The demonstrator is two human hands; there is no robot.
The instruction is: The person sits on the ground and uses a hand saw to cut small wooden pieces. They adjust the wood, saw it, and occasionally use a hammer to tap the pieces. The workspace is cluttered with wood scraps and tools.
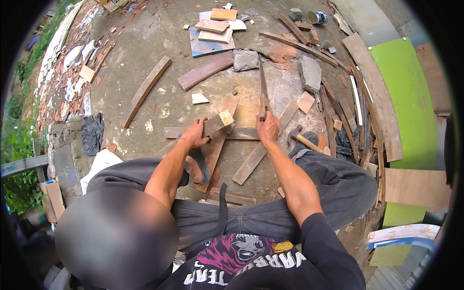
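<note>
My left hand [195, 134] is closed on a short wooden block [212, 126] with a pale, freshly cut end, pressing it down over crossed boards. Beneath it a long plank [215, 152] slants toward my foot, and another board [244, 133] lies crosswise. In my right hand [268, 128] is a handsaw [263, 92], its handle wrapped by my fingers. Its blade points away from me, seen nearly edge-on and apart from the block's cut end. A hammer [309, 142] with a wooden handle rests by my right leg.
Grey stone blocks [310, 74] and a reddish-brown board [205, 70] lie ahead. Farther off are stacked wood offcuts [215, 36] and a tin can [317, 18]. A lone wood strip [147, 92] is at left. Long timber strips and a green panel [406, 96] line the right.
</note>
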